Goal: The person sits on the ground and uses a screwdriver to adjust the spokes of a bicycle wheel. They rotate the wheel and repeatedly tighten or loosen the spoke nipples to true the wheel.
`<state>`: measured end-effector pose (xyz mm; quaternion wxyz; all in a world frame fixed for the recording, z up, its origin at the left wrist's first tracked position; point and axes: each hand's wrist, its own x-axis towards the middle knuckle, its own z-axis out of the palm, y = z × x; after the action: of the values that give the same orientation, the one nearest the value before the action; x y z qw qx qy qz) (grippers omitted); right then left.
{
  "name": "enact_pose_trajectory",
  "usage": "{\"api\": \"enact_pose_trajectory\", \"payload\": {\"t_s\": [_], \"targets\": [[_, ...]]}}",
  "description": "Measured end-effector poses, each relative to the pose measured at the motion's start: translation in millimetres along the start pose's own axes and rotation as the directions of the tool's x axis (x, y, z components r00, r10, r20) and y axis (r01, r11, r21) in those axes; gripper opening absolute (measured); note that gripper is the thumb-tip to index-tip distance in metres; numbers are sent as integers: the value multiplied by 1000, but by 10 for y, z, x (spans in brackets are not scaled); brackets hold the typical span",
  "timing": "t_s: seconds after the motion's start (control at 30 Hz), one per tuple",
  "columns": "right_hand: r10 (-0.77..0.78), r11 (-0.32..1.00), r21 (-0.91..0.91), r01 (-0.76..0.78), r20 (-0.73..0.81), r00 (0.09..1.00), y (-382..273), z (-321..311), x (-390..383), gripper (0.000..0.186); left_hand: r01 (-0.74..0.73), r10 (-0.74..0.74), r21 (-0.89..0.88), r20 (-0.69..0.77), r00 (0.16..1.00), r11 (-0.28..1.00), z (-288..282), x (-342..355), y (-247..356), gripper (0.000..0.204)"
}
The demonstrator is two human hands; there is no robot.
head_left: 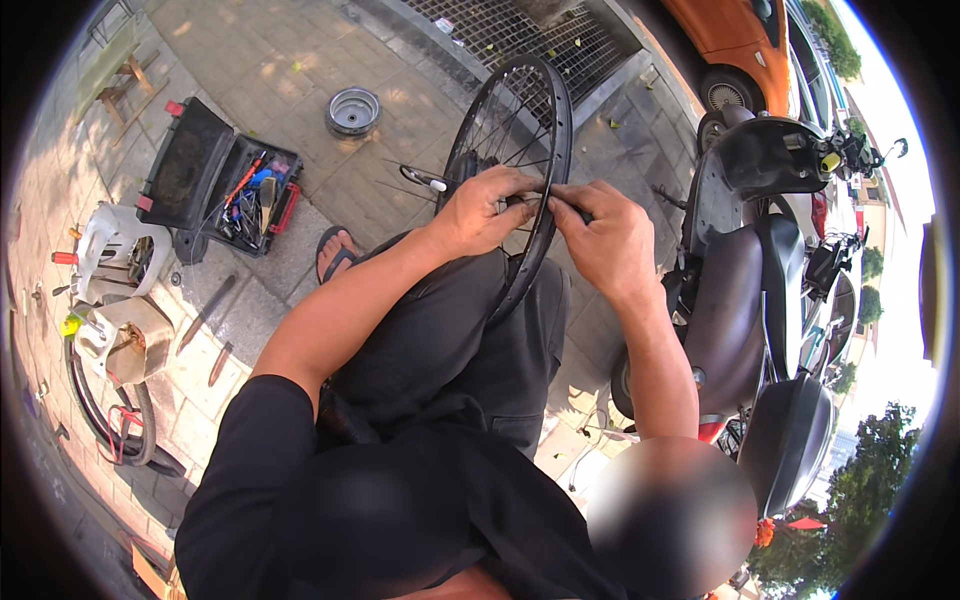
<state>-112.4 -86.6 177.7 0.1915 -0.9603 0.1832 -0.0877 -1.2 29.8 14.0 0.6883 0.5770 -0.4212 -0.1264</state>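
Note:
A black bicycle wheel [563, 125] with thin spokes stands upright between my knees, its rim facing me edge-on and no tyre on it. My left hand [488, 212] has its fingers closed at the left side of the rim, among the spokes. From the right side, my right hand [608, 240] pinches the same part of the rim with thumb and fingers. The two sets of fingertips almost meet there. Whether a small part lies between them is hidden. A pale-tipped lever [437, 185] juts out left of the hub.
On the paving at left lie an open black toolbox [288, 208] full of tools, cut plastic containers [150, 345] and a tyre [146, 425]. A round metal drum [353, 111] sits farther off. A parked scooter [730, 290] is close on my right, an orange car [720, 35] behind it.

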Motion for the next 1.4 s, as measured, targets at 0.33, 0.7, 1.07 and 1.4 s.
{"api": "enact_pose_trajectory", "payload": {"t_s": [0.33,0.7,1.07,1.4], "targets": [[10,1000,26,-12,55,998,-1,-39,18,26,27,-27,-42,-1,1000,999,-6,-2,18,31],[14,649,711,271,-367,930,-159,-1059,-119,26,-91,96,68,-65,993,994,28,21,-20,29],[-16,306,843,443,-461,887,181,-511,117,19,-162,168,112,-54,984,981,24,43,-40,21],[-323,918,228,324,-45,945,-95,-1168,163,38,-144,149,100,-51,987,985,5,59,29,22]]}}
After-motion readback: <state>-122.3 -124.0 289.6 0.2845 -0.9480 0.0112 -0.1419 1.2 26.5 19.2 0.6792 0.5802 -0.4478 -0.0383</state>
